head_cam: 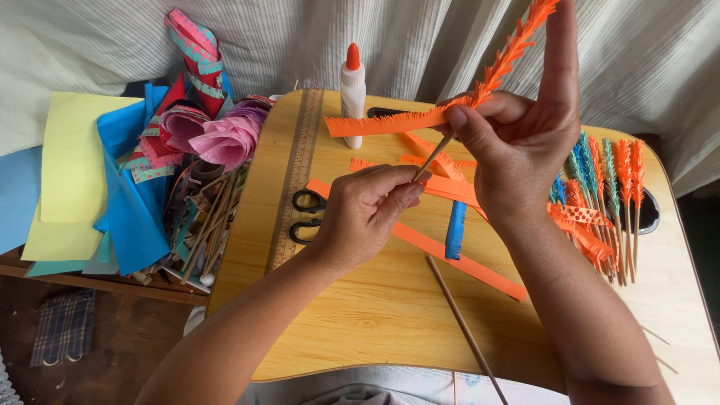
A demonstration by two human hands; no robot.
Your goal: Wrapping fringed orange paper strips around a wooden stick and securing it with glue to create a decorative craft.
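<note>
Our left hand [367, 210] pinches the bottom of a thin wooden stick [433, 157]; our right hand [517, 142] pinches the orange fringed paper strip [420, 120] vs. the stick's top, index finger straight up. Strip's wound part climbs far-right, loose tail hangs left above the desk [360, 315].

Risks, as we judge: loosen the pinch & the winding may spring open; pull hard & the fringe could tear; tail might snag the glue bottle [352, 90] just beyond it.

Containers: a dark cup-like hollow [651, 214] at right, contents hidden by finished paper stems [611, 195]; glue bottle capped, fill can't tell.
</note>
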